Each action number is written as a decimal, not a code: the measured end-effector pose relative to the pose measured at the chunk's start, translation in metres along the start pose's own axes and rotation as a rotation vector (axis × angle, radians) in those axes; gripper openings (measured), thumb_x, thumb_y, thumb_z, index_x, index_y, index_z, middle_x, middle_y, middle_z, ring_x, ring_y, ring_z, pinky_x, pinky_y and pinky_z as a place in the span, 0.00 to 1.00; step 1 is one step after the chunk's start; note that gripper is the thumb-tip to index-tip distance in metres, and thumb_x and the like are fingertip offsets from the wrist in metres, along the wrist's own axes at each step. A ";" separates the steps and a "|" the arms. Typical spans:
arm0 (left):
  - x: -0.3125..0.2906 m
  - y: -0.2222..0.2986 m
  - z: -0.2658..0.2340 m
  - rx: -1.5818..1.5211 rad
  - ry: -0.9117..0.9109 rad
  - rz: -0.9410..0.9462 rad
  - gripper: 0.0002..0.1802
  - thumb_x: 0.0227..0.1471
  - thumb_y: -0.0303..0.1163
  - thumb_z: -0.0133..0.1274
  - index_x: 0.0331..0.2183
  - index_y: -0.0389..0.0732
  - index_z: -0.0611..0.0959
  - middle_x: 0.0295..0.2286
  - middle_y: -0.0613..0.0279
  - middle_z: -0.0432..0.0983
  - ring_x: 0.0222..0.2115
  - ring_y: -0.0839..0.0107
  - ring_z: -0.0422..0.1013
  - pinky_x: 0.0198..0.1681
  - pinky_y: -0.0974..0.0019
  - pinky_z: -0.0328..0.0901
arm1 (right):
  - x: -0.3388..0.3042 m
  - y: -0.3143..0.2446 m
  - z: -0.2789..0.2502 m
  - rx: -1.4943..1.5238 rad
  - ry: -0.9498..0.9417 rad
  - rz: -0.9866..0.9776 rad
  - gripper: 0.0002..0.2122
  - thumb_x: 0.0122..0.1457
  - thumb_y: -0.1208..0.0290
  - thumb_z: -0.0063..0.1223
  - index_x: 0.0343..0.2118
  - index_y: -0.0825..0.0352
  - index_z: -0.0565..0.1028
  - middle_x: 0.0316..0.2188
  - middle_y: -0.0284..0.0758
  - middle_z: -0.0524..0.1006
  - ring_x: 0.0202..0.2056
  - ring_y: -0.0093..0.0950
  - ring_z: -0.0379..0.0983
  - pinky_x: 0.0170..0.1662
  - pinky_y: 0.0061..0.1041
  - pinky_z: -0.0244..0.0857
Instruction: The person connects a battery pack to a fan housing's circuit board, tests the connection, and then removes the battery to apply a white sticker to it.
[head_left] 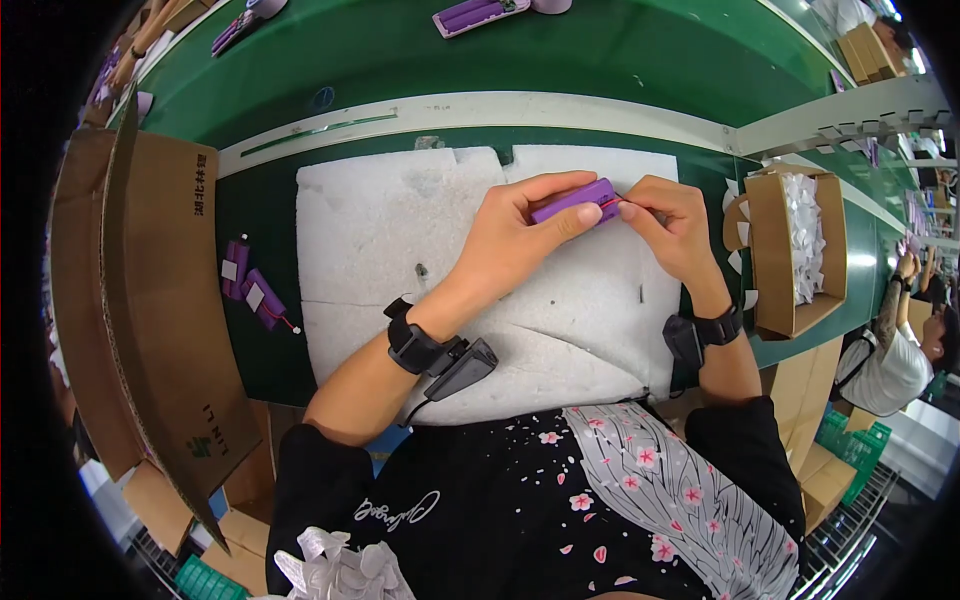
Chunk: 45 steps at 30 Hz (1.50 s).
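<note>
Above the far part of a white foam pad (380, 250), my left hand (525, 220) holds a purple battery pack (577, 200) between thumb and fingers. The pack is tilted, its right end raised. At that end my right hand (668, 222) pinches the pack's thin red wire (609, 203) between thumb and forefinger; the wire's tip is hidden in the fingers. Left of the pad, two more purple battery packs, an upper one (235, 268) and a lower one (265, 298), lie on the green table, each with a white label. A red lead trails from the lower one.
At the left stands a large open cardboard box (165, 300). A smaller carton (790, 320) holding white pieces (803, 235) sits right of the pad. Beyond a pale rail (560, 108), purple packs (480, 15) lie on a green surface. Another person (890, 355) is at the far right.
</note>
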<state>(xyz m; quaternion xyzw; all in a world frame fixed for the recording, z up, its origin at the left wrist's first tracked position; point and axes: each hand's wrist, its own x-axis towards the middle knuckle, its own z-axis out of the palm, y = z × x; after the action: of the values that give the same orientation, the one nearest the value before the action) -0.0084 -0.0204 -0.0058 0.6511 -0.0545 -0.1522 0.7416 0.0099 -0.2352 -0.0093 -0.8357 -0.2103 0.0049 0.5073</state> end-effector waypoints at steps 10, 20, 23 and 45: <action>0.002 0.002 -0.001 -0.143 0.013 -0.126 0.28 0.64 0.50 0.36 0.43 0.37 0.80 0.30 0.67 0.77 0.26 0.83 0.65 0.27 0.76 0.62 | 0.000 -0.004 0.000 0.000 -0.029 0.037 0.05 0.53 0.76 0.57 0.26 0.73 0.76 0.20 0.33 0.73 0.21 0.20 0.63 0.23 0.19 0.53; 0.002 0.001 -0.001 -0.174 0.023 -0.124 0.24 0.64 0.47 0.37 0.41 0.37 0.80 0.29 0.68 0.76 0.24 0.84 0.65 0.26 0.77 0.61 | 0.000 -0.003 0.000 -0.015 -0.026 0.034 0.05 0.54 0.76 0.57 0.26 0.73 0.77 0.20 0.33 0.73 0.20 0.19 0.63 0.22 0.19 0.53; 0.003 0.000 -0.002 -0.165 0.020 -0.125 0.24 0.64 0.47 0.37 0.41 0.37 0.80 0.28 0.68 0.76 0.23 0.84 0.65 0.24 0.77 0.61 | 0.000 -0.003 0.001 -0.020 -0.027 0.035 0.05 0.53 0.76 0.57 0.26 0.73 0.77 0.20 0.33 0.74 0.20 0.19 0.63 0.22 0.19 0.53; 0.000 0.011 -0.005 -0.148 -0.005 -0.263 0.25 0.65 0.46 0.34 0.44 0.36 0.77 0.25 0.65 0.75 0.14 0.81 0.66 0.13 0.78 0.57 | 0.000 -0.004 -0.001 -0.021 -0.037 0.019 0.05 0.53 0.76 0.57 0.26 0.72 0.78 0.21 0.33 0.75 0.21 0.20 0.65 0.23 0.19 0.54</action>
<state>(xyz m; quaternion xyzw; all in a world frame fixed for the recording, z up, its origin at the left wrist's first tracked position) -0.0049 -0.0150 0.0047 0.5957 0.0412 -0.2533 0.7611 0.0086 -0.2344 -0.0059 -0.8426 -0.2118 0.0231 0.4946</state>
